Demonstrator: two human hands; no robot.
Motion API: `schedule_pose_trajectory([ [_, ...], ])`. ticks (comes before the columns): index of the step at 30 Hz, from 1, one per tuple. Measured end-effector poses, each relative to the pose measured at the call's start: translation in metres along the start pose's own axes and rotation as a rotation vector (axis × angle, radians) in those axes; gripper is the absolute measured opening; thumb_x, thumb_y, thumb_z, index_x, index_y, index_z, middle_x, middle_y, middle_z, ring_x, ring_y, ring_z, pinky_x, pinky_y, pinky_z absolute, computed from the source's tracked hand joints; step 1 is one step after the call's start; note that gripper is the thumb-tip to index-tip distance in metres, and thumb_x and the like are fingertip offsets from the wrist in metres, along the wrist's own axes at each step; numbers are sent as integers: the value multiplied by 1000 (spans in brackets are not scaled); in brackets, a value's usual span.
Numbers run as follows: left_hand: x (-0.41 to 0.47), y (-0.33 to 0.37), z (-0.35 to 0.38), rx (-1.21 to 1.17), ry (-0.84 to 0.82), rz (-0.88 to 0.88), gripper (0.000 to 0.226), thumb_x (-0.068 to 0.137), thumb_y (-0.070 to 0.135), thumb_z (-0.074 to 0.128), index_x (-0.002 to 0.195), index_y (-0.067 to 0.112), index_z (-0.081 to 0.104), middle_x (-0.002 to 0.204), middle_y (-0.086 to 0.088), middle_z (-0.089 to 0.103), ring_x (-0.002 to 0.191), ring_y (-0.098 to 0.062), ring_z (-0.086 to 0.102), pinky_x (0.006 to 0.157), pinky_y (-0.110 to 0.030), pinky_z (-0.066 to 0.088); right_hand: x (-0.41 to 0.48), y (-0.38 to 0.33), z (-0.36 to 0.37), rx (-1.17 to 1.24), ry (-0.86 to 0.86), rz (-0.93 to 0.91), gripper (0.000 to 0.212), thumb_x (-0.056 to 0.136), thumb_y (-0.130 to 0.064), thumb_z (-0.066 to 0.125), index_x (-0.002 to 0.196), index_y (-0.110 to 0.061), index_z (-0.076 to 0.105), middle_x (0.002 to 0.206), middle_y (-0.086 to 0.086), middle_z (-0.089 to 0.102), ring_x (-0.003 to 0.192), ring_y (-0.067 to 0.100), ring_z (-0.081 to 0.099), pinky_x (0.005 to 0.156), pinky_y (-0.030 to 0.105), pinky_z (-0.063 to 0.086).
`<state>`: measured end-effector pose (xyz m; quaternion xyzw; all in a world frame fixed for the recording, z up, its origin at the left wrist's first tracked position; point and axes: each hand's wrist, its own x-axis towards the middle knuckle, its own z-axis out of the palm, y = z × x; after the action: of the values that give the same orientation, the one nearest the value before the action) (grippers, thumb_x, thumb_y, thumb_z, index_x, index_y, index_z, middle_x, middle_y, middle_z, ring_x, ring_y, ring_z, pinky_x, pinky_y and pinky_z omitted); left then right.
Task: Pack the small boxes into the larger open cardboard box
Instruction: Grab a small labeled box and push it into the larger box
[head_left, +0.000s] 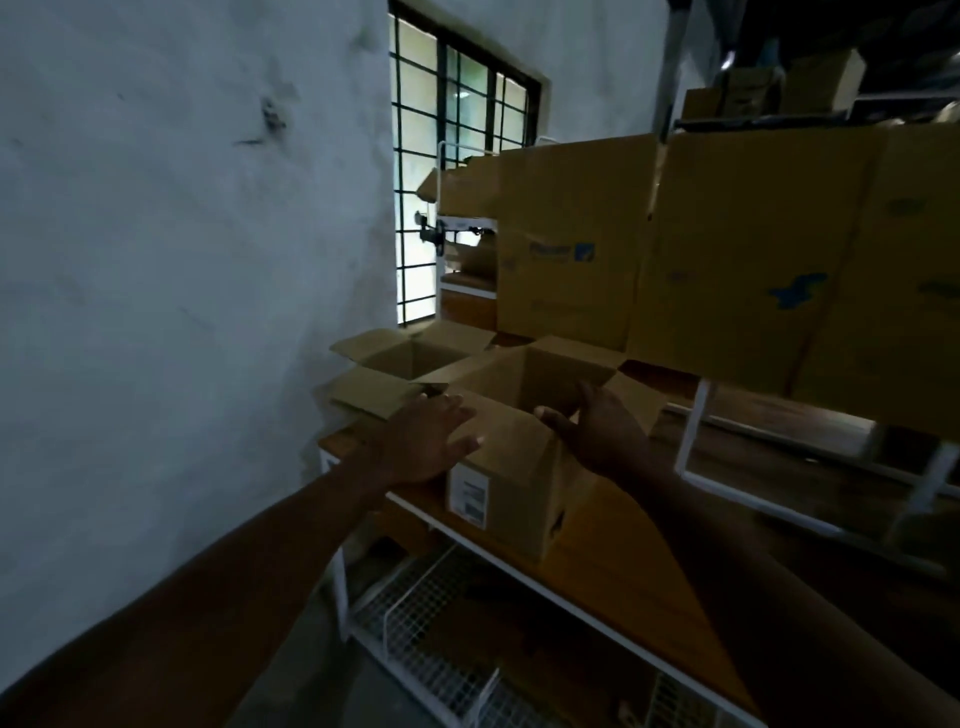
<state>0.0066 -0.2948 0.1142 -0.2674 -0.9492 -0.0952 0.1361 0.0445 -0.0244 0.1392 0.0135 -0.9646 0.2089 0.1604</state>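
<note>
An open cardboard box (511, 480) with a white label on its near face stands on the wooden shelf (613, 582). My left hand (431, 436) lies flat with fingers spread on its near-left flap. My right hand (597, 426) grips the box's right rim, thumb on the near side and fingers inside. The inside of the box is dark and I see nothing in it. A second, smaller open box (410, 358) sits just behind it to the left, flaps spread. No small boxes are visible.
Large brown cartons (571, 234) with blue print are stacked on the shelf behind and to the right. A plastered wall (182, 260) is on the left, a barred window (457, 130) behind. A white wire basket (436, 639) hangs below the shelf.
</note>
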Motion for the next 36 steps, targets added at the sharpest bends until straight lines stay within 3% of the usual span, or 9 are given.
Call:
schedule_pose_trajectory([
  [2,10,-16,6,1,-19,7,71,100,70,33,150,23,51,157,-5,48,145,-24,42,121,-49,31,14,-14,16,2,-21,-14,97,85,-85,39,151,-13,39,150,14,48,132,34,49,98,42,46],
  [5,37,-36,14,-1,8,15,66,103,65,36,150,20,52,157,-6,49,145,-23,42,121,-46,30,42,-27,43,33,11,-90,73,90,-77,43,133,-19,55,128,8,63,113,31,60,80,34,45],
  [11,100,-59,35,-49,68,82,61,104,56,45,151,17,51,152,-5,54,140,-24,48,115,-38,35,111,-15,103,12,0,-8,81,88,-83,32,134,-20,54,124,4,67,105,26,65,82,37,53],
  [14,130,-77,54,-18,37,167,61,101,41,59,155,18,44,157,-4,47,145,-24,40,118,-32,27,130,-3,125,-23,-75,66,54,98,-63,45,130,-21,58,116,5,69,98,25,67,79,35,50],
  [18,167,-95,66,58,-119,273,78,94,38,67,161,21,30,164,-5,35,151,-24,31,123,-32,15,146,2,136,-75,-137,153,47,90,-66,58,102,-21,69,80,-6,61,65,9,57,56,28,42],
  [22,198,-109,72,-14,-311,215,86,86,49,77,158,26,35,159,-3,44,142,-24,44,113,-36,34,159,11,148,-118,-171,182,49,79,-63,72,108,-24,73,91,-3,72,73,14,67,66,33,59],
  [25,211,-121,82,-15,-362,197,84,83,59,76,152,24,44,152,-5,51,136,-24,50,107,-37,40,163,10,152,-162,-182,240,46,81,-58,74,114,-27,70,96,-3,72,75,15,66,68,33,59],
  [31,226,-130,95,-48,-322,297,67,88,59,71,144,25,56,143,0,59,127,-19,55,96,-31,42,168,-4,160,-225,-163,363,31,85,-53,72,98,-25,74,77,-4,65,64,13,61,60,31,55],
  [36,235,-139,110,-122,-213,428,54,87,59,69,133,32,64,127,4,68,114,-17,61,84,-30,42,167,-15,157,-288,-99,424,31,83,-52,73,96,-23,75,81,-2,67,67,15,62,59,29,48],
])
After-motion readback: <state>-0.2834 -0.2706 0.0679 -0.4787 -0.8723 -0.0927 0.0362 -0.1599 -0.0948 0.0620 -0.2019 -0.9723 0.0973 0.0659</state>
